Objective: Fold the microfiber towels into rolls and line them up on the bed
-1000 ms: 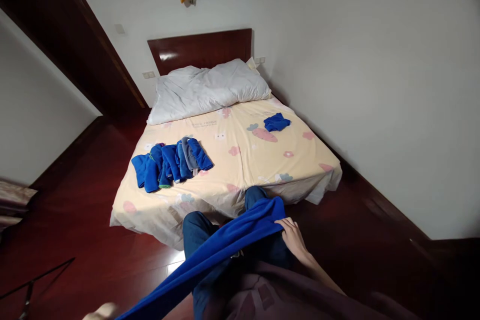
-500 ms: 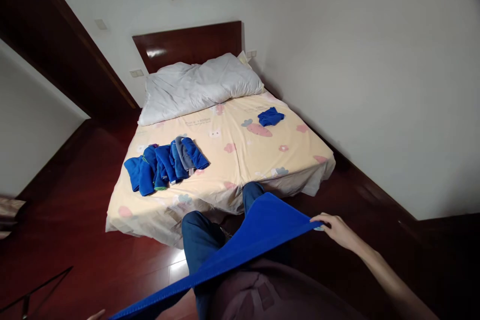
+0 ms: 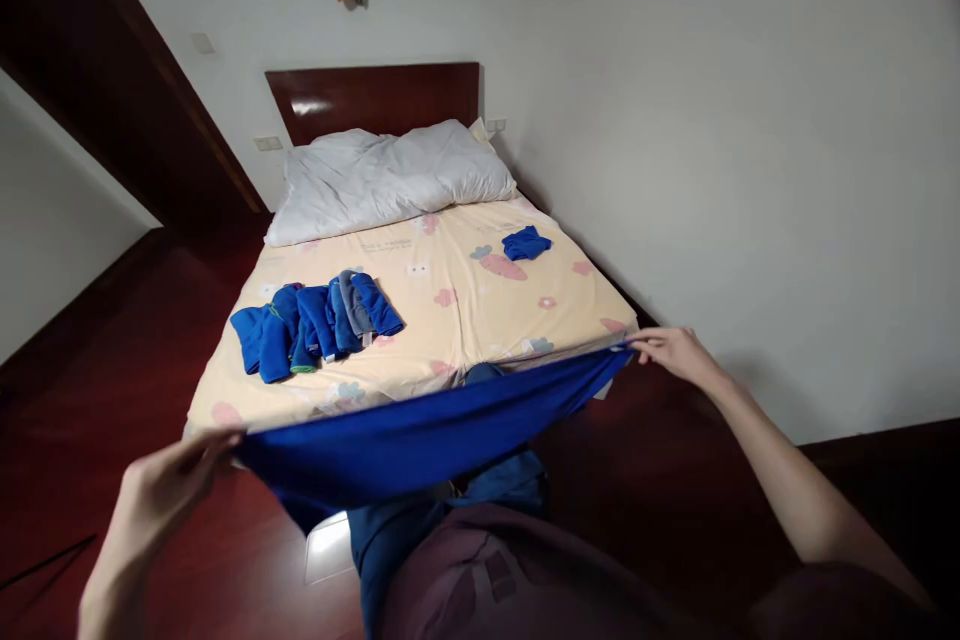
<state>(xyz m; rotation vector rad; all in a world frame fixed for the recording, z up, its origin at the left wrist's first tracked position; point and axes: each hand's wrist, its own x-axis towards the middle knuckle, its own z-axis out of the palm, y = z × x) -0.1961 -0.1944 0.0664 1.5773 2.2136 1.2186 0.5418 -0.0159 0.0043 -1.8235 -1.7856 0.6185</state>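
A blue cloth, perhaps a towel, is stretched between my two hands in front of my legs. My left hand pinches its left corner, and my right hand pinches the right corner, higher up. The cloth hangs just short of the foot of the bed, its lower edge drooping over my knees. On the bed's left part lies a row of folded cloths, mostly blue with one grey. A small crumpled blue cloth rests alone on the right side of the bed.
The bed has a cream printed sheet, with a white quilt or pillow against the dark headboard. A white wall stands to the right. Dark red floor surrounds the bed; a thin black rod shows at lower left.
Both hands have risen, lifting the cloth from over my lap to a stretched span nearer the bed. My left hand has come fully into view. The camera has shifted slightly.
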